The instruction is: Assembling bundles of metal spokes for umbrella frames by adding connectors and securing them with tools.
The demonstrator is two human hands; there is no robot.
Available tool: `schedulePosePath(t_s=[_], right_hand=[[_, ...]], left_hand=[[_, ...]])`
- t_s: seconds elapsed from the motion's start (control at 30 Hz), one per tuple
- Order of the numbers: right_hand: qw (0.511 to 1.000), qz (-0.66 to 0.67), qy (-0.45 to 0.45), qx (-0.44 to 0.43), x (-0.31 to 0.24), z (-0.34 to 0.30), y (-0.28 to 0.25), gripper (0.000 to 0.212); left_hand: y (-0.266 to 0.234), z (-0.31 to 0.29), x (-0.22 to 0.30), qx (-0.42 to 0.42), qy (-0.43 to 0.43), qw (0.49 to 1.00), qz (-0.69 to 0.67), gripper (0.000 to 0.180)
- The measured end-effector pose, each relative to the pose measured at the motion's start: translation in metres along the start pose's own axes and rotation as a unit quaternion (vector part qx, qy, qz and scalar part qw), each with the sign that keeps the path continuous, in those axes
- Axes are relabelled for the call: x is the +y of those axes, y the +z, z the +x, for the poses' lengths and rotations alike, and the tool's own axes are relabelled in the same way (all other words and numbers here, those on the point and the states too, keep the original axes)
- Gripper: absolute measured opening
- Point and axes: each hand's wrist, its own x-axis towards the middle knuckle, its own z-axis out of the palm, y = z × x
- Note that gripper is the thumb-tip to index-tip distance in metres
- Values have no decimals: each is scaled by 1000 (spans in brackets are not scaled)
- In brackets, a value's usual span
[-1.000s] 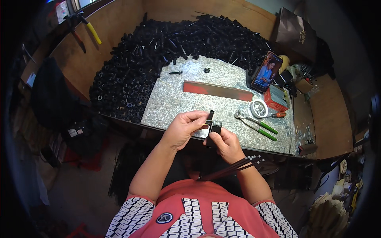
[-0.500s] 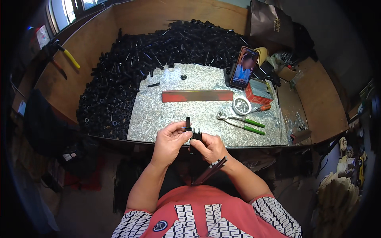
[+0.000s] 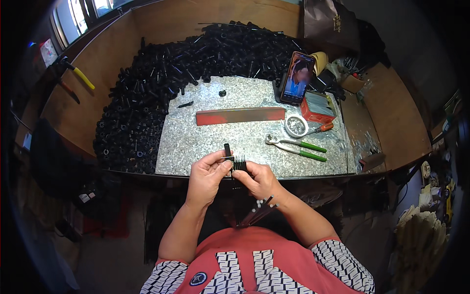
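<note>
My left hand [image 3: 203, 179] is closed, thumb and fingers pinching a short black tube [image 3: 226, 148] that stands upright above them. My right hand [image 3: 263, 180] is closed around a black ribbed piece [image 3: 240, 162] with thin bright lines along its top. Both hands meet at the near edge of the speckled board, with the tube and the ribbed piece side by side, apparently touching. The fingers hide their lower parts. Below my right wrist, several thin dark rods with pale ends [image 3: 263, 205] slant up from my lap; I cannot tell what supports them.
A long red-and-grey bar [image 3: 240, 116] lies across the board [image 3: 196, 147]. To the right are green-handled pincers [image 3: 296, 147], a white dish [image 3: 304, 131] of small metal bits, an orange-handled screwdriver [image 3: 324, 127], a red box [image 3: 318, 113] and a phone [image 3: 297, 78]. Black tubular parts [image 3: 147, 93] heap left and behind.
The pale rod ends below my right wrist have spread apart. My hands keep their grip with only slight movement. The whole view has shifted a little, and the phone's picture has changed.
</note>
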Motion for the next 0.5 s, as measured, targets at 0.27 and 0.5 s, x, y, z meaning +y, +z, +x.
schedulePosePath(t_s=[0.27, 0.5], right_hand=[[995, 70, 58, -47, -2, 1, -4, 24], [974, 184, 88, -102, 15, 6, -10, 19]], left_hand=[[-10, -1, -4, -38, -21, 999, -31, 28], [-11, -1, -3, -89, -27, 994, -57, 29]])
